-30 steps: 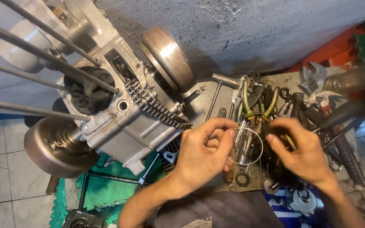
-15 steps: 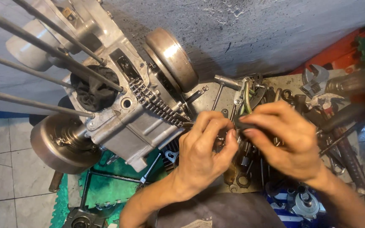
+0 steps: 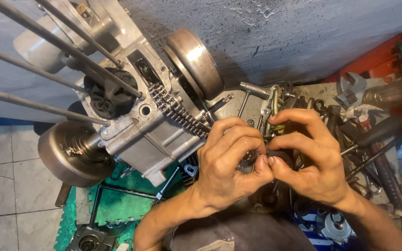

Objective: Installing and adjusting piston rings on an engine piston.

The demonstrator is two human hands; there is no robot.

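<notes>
The big grey aluminium engine case (image 3: 140, 125) with its four long steel studs (image 3: 47, 42), the black rag (image 3: 108, 95) stuffed in its round opening and the dark metal timing chain (image 3: 177, 111) stands on the left, and on the right lies a heap of greasy wrenches and hand tools (image 3: 350, 121). My left hand (image 3: 226, 162) and my right hand (image 3: 310, 158) meet just over this heap, thumbs touching. Both pinch together a small dark round part (image 3: 278, 155) between the fingertips, but it is mostly hidden, so I cannot tell what it is.
</notes>
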